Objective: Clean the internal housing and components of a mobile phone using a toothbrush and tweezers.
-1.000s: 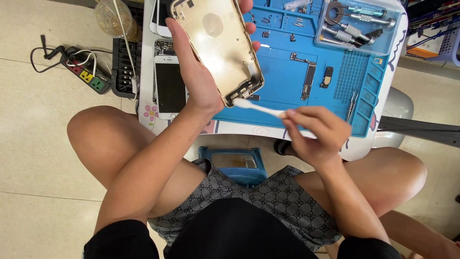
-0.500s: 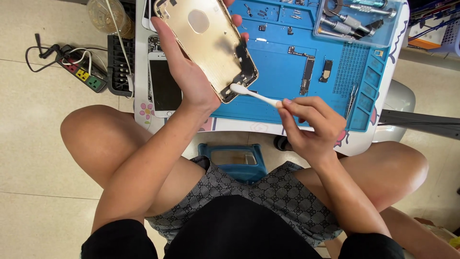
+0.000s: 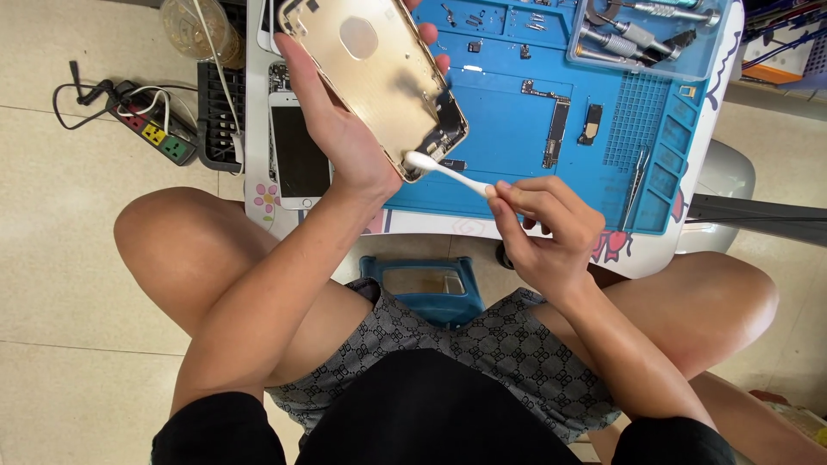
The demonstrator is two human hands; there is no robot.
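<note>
Swab [image 3: 448, 174] touches gold phone housing [image 3: 375, 77], both held.

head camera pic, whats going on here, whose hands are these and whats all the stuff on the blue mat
This is one view from a camera worn on a person's head, looking down at their own lap and a small white table. Their left hand holds up a gold phone housing, emptied of most parts. Their right hand holds a white brush, its tip at the housing's lower corner. On the blue mat lie small phone parts, a circuit board and tweezers. A white phone lies beside the mat.
</note>
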